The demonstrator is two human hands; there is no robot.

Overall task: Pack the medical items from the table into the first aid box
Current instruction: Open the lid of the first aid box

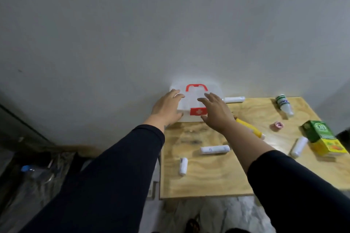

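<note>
Two hands reach for the first aid box (193,100), which sits shut at the far left corner of the plywood table (208,176), against the wall. The left hand (166,108) lies on the box's left end, fingers straight and spread over the lid, thumb down at the front edge; whether it presses or only touches cannot be told. The right hand (216,111) hovers at the box's right side, fingers extended and relaxed, gripping nothing, its thumb just beside the red latch (198,111).

The box looks like thin, stiff, translucent plastic, probably light and smooth, so it may slide on the wood if pushed from one side only. A sensible hold would be one hand steadying an end while the other's fingertips lift the latch; the red handle (196,87), just beyond both sets of fingertips, would serve for carrying.

The items lie nearer than the right fingers and to their right: several white gauze rolls (215,150), soft and apt to roll; a yellow tube (250,128) partly under the right wrist; a white bottle (285,106) lying on its side; a green and yellow carton (322,138), light and rigid; and a small pink item (278,125) too small to identify.
</note>
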